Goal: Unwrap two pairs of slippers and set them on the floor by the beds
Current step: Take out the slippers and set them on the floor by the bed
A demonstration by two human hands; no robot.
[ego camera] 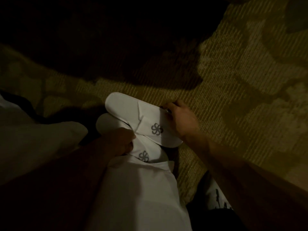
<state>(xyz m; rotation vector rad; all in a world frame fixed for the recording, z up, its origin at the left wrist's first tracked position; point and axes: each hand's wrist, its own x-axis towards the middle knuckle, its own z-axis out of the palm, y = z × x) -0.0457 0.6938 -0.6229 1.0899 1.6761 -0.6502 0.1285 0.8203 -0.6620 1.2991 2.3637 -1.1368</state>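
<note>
Two white slippers with a grey flower logo lie on the carpet in dim light. The upper slipper [133, 114] points up and left, and my right hand [181, 120] grips its right edge near the toe band. The lower slipper [145, 154] lies partly under the upper one, with its heel end [106, 124] showing at the left. My left hand [121, 140] pinches the band of this lower slipper where the two overlap. No wrapper is visible on them.
Patterned olive carpet [233, 80] covers the floor, with a deep dark shadow across the top left. White fabric [41, 144] hangs at the left. My pale trouser leg [141, 197] fills the bottom centre. A dark shoe with white marks [216, 197] stands at the lower right.
</note>
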